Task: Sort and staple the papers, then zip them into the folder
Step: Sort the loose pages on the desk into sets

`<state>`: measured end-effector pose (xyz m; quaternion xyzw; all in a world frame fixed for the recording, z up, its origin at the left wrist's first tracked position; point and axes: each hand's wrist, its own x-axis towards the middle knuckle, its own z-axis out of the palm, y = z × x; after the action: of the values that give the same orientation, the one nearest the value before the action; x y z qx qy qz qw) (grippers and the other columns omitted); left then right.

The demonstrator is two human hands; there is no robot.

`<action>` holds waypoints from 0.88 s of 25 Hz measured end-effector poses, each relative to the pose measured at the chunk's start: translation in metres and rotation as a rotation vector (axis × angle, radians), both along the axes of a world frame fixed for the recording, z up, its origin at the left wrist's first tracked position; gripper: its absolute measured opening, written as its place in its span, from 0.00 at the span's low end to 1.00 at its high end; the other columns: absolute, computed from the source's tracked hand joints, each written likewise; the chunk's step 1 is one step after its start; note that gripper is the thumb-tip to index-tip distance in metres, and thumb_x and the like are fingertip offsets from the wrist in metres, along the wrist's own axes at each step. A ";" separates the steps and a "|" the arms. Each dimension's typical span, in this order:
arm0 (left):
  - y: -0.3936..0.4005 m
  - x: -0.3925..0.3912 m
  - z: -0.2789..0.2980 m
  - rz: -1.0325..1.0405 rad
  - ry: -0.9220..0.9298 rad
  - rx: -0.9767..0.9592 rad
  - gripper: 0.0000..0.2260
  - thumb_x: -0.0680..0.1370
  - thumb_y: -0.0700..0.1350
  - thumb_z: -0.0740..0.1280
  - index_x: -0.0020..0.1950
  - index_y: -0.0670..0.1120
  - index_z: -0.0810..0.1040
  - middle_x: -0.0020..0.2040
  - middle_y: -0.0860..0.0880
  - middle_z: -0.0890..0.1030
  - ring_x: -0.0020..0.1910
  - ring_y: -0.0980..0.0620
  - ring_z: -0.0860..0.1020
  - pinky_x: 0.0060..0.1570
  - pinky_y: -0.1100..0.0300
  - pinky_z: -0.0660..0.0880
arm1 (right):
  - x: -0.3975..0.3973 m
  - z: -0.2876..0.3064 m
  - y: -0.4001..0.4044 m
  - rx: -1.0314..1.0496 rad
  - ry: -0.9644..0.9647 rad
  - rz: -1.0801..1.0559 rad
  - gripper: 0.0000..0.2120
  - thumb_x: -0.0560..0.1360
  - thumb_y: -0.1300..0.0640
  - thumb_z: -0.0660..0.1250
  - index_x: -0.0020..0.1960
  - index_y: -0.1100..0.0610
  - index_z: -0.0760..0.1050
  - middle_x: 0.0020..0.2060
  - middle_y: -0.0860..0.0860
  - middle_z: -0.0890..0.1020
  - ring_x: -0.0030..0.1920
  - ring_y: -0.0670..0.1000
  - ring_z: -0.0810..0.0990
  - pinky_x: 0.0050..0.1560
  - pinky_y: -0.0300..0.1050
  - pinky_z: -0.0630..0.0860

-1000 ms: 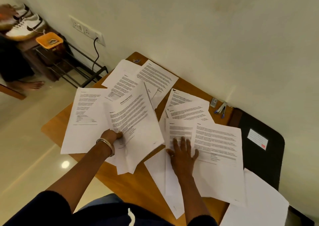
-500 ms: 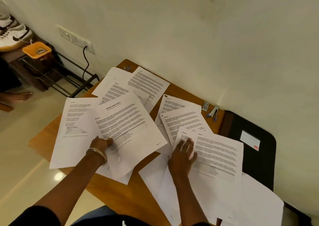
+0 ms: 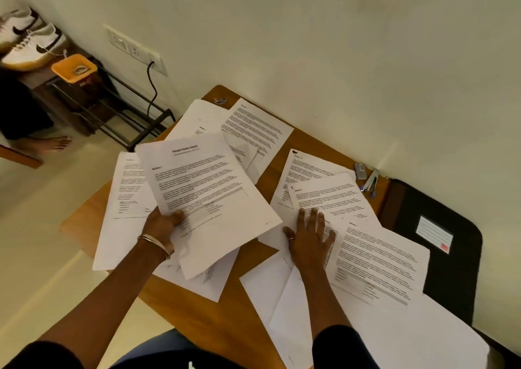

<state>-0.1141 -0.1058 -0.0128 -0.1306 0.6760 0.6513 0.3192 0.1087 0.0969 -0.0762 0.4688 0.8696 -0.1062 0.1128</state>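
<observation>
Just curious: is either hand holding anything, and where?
The left hand pinches the white printed title sheet at its lower-left edge; the right hand rests flat, holding nothing.

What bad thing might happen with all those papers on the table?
1. White printed sheets hang over the wooden table's edge, so a nudge might slide them to the floor.
2. The left hand pinches the titled front page over other pages, which could drag along and mix the order.
3. The small silver-and-blue stapler sits beyond the piles; the right hand reaching across might scatter them.
</observation>
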 end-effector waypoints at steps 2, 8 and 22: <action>0.004 -0.007 -0.003 -0.006 -0.001 0.000 0.19 0.76 0.29 0.62 0.66 0.40 0.71 0.60 0.42 0.76 0.56 0.44 0.75 0.58 0.48 0.72 | 0.005 -0.004 -0.001 0.025 0.032 -0.017 0.46 0.69 0.30 0.24 0.78 0.53 0.49 0.77 0.57 0.51 0.77 0.59 0.48 0.70 0.68 0.47; 0.007 -0.023 -0.010 -0.039 0.032 -0.060 0.19 0.76 0.32 0.64 0.66 0.42 0.72 0.62 0.42 0.76 0.59 0.41 0.75 0.59 0.45 0.72 | 0.008 0.003 0.002 -0.042 -0.012 -0.016 0.34 0.80 0.38 0.47 0.78 0.52 0.40 0.78 0.55 0.41 0.77 0.57 0.40 0.72 0.66 0.42; 0.021 0.015 -0.011 -0.180 -0.010 -0.120 0.19 0.75 0.31 0.64 0.64 0.43 0.73 0.61 0.41 0.77 0.54 0.40 0.76 0.56 0.43 0.73 | 0.037 -0.010 -0.079 0.199 0.159 -0.045 0.28 0.68 0.44 0.73 0.66 0.50 0.74 0.70 0.61 0.69 0.71 0.61 0.59 0.58 0.70 0.68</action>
<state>-0.0988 -0.0853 -0.0242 -0.0916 0.7209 0.5779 0.3714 0.1461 0.0176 -0.0860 0.4873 0.8713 -0.0586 -0.0059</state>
